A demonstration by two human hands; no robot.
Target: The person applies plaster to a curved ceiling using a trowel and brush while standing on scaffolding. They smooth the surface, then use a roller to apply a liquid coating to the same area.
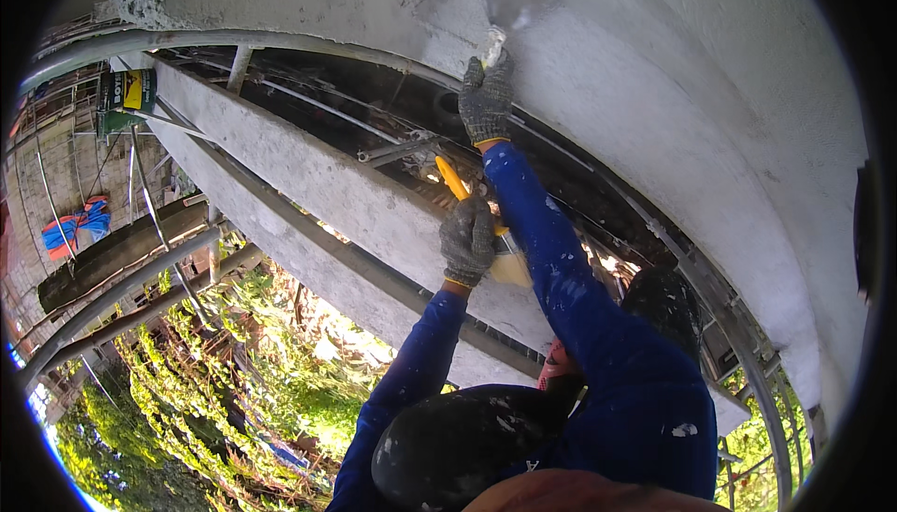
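Note:
My gloved right hand [487,99] grips a wide metal putty knife [514,3], its blade against the pale plastered concrete face [635,92] at the top of the view. Below it, my gloved left hand [467,241] is closed on a yellow-handled tool [449,176], apparently a brush, whose wide pale end shows beside my right forearm. Both gloves are grey knit, and my blue sleeves are spattered with white. The lower end of the yellow tool is partly hidden by my right arm.
A long concrete ledge [280,166] runs beside curved metal pipes [224,40]. A green-and-yellow container [126,101] sits at the upper left. Scaffold poles [135,176], a blue-and-orange cloth [75,227] and greenery [206,391] lie below the ledge.

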